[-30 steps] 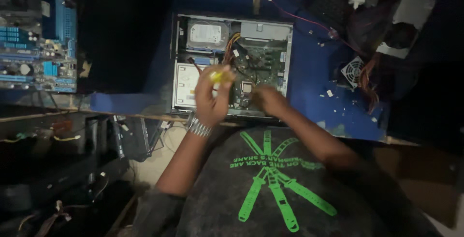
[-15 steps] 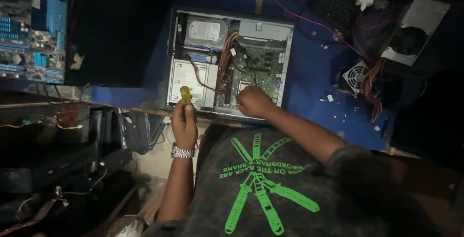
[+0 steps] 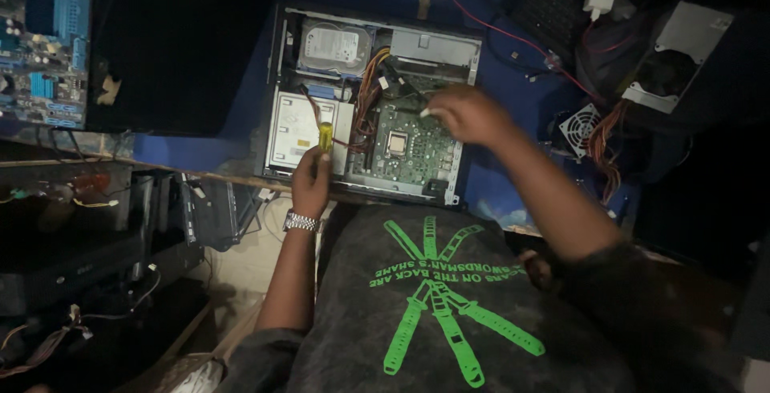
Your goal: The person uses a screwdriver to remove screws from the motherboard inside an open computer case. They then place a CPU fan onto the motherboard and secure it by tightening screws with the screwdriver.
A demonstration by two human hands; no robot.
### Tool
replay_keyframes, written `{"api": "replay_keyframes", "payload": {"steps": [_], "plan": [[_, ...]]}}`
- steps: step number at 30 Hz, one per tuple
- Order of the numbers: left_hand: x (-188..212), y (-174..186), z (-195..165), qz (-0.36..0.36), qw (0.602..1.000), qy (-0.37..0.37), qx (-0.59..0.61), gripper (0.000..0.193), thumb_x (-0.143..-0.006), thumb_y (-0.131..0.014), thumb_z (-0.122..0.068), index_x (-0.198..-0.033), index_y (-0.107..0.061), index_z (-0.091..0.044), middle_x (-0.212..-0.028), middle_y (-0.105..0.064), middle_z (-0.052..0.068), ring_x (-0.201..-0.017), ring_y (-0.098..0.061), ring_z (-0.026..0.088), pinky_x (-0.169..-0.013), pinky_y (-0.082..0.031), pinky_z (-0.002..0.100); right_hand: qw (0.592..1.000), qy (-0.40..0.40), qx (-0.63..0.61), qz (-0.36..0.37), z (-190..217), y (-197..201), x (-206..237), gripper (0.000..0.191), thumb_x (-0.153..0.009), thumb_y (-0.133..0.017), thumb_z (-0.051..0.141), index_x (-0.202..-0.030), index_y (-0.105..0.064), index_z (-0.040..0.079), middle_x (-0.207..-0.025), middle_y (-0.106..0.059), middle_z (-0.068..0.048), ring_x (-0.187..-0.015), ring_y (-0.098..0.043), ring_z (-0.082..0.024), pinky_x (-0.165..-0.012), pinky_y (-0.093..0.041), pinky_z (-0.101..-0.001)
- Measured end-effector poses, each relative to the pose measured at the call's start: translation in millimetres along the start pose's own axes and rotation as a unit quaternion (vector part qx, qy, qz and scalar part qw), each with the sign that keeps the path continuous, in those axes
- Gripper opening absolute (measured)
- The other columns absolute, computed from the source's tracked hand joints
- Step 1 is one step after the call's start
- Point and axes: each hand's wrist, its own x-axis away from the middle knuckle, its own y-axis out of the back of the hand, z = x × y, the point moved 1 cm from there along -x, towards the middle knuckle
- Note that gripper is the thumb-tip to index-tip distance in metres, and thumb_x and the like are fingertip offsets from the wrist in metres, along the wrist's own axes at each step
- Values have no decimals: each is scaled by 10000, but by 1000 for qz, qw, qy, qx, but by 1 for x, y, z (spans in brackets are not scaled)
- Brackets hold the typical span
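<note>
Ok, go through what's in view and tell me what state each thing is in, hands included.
Desktop computer case: side panel off, lying flat, insides exposed.
Motherboard in the case: fitted, processor socket uncovered.
Hard drive: mounted in its bay.
Yellow-handled screwdriver: gripped, held over the case.
Left hand: closed on the screwdriver.
Right hand: over the motherboard, pinching something small and pale.
Loose motherboard: bare on the table.

Dim, high-contrast overhead view of a cluttered blue desk (image 3: 513, 72), lit mainly at its centre.

Light falls on the open computer case (image 3: 373, 104); the desk's left and right edges sink into near-black shadow. The right hand (image 3: 465, 114) is softly motion-blurred. Dark areas look grainy, with no strong glare.
</note>
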Motion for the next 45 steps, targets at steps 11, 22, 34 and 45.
{"api": "replay_keyframes", "payload": {"steps": [11, 22, 34, 45], "plan": [[-6, 11, 13, -23, 995, -16, -99, 354, -1050, -625, -315, -1238, -686, -21, -1048, -754, 182, -948, -726, 278, -831, -556, 367, 904, -77, 178, 382, 20, -72, -1, 152, -784, -721, 149, -921, -772, 109, -910, -737, -170, -907, -723, -366, -823, -559, -487], [-6, 16, 24, -35, 996, -25, -72, 296, -1030, -654, -299, -1181, -703, -50, -874, -732, 118, -736, -691, 197, -660, -540, 328, 931, -82, 149, 324, 25, -87, 13, 238, -725, -765, 189, -960, -799, 171, -921, -754, -140, -952, -701, -358, -865, -539, -486], [-5, 19, 28, -7, 997, 29, -64, 295, -1009, -659, -322, -1167, -718, -79, -789, -718, 107, -653, -670, 197, -611, -518, 336, 913, -72, 143, 375, 25, -96, 2, 132, -724, -782, 236, -845, -794, 186, -870, -762, -77, -857, -725, -310, -787, -554, -466], [-2, 20, 30, -28, 998, 18, -55, 303, -994, -681, -331, -1174, -714, -89, -838, -736, 117, -696, -703, 230, -641, -541, 351, 914, -98, 118, 376, 35, -101, -9, 157, -679, -800, 181, -835, -797, 169, -858, -761, -105, -849, -725, -326, -772, -562, -469]]}}
